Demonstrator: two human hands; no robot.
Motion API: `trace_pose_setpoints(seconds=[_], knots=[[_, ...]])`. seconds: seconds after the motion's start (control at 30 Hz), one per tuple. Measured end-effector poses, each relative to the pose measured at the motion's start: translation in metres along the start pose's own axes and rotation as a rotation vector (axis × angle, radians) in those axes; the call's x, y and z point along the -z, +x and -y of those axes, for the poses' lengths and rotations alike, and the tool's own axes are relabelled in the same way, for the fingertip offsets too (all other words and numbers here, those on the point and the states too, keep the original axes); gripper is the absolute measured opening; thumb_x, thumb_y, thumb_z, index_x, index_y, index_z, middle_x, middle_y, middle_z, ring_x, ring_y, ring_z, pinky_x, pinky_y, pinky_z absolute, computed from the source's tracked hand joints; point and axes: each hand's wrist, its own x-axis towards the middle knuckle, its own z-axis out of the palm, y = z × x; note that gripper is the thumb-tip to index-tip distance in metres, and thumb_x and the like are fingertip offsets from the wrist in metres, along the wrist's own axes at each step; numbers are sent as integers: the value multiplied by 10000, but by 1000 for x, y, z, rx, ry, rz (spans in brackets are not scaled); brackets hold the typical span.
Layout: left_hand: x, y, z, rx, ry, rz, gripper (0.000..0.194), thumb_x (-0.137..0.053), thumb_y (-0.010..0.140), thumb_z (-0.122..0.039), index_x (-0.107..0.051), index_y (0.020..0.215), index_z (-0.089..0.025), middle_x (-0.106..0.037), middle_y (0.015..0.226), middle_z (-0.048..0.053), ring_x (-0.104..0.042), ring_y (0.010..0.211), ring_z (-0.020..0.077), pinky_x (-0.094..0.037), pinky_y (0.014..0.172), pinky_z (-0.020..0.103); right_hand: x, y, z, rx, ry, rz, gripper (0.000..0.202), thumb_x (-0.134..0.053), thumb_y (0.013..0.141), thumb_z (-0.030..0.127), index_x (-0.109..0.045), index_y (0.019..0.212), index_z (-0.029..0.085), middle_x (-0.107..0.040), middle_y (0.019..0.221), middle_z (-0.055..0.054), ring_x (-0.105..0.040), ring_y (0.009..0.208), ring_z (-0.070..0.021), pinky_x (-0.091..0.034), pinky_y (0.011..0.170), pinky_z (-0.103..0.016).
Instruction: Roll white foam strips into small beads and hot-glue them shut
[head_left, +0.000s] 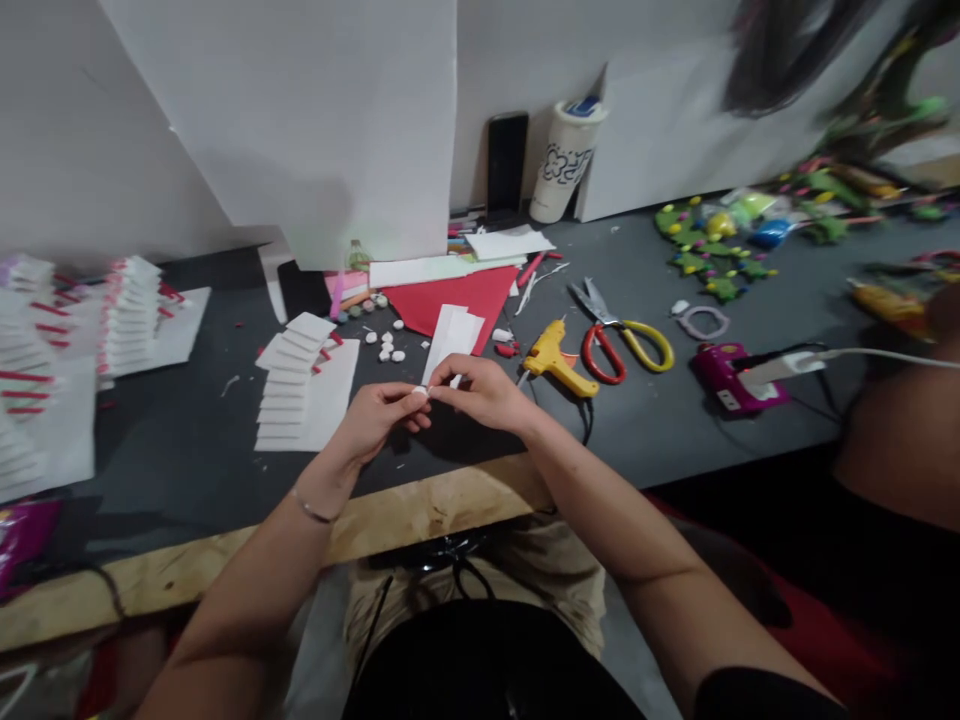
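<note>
Near the table's front edge, my left hand (pixel 386 418) pinches a small white lump (pixel 421 391) between thumb and fingers. The fingertips of my right hand (pixel 484 392) close on the same lump from the other side; its exact kind is too small to tell. Just beyond my hands lie several white balls (pixel 387 350) and some white paper strips (pixel 450 335), the strips partly over a red sheet (pixel 427 305). To the left of my left hand is a fanned row of white folded pieces (pixel 289 390) with red sticks, resting on white paper (pixel 339 385).
Right of my hands are a yellow glue gun (pixel 559 360), scissors (pixel 619 330) with red and yellow handles, and a purple power strip (pixel 739 380) with cables. A phone (pixel 507 165) and a white cup (pixel 564 165) stand at the back. Another person's arm (pixel 904 430) is at right.
</note>
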Motion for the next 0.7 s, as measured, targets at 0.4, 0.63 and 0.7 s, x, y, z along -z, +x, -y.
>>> trace_pose_setpoints(seconds=[0.4,0.63,0.7], knots=[[-7,-4,1,-143,53,-51,349,-837,662,-430,-641,776,-164,-625,596,-22,-589,514,109,-470,489,207,-12,-2,-3,113,107,-62,124,-659,804,270,-571,755,197,-693,887,-31,-601,714,-110,-471,619,-229],[-16,-14,4,-741,505,-287,174,-746,822,-341,-711,924,-204,-675,851,23,-629,746,128,-522,672,243,-15,1,-10,-41,429,-58,301,-748,755,449,-580,747,199,-688,855,-12,-563,569,-74,-490,515,-223],[-14,-16,4,-789,593,-272,189,-732,842,-324,-713,993,-212,-683,889,33,-637,766,136,-529,684,255,-14,2,-10,-58,457,-63,319,-763,742,462,-585,738,197,-692,836,-9,-569,562,-70,-499,526,-225]])
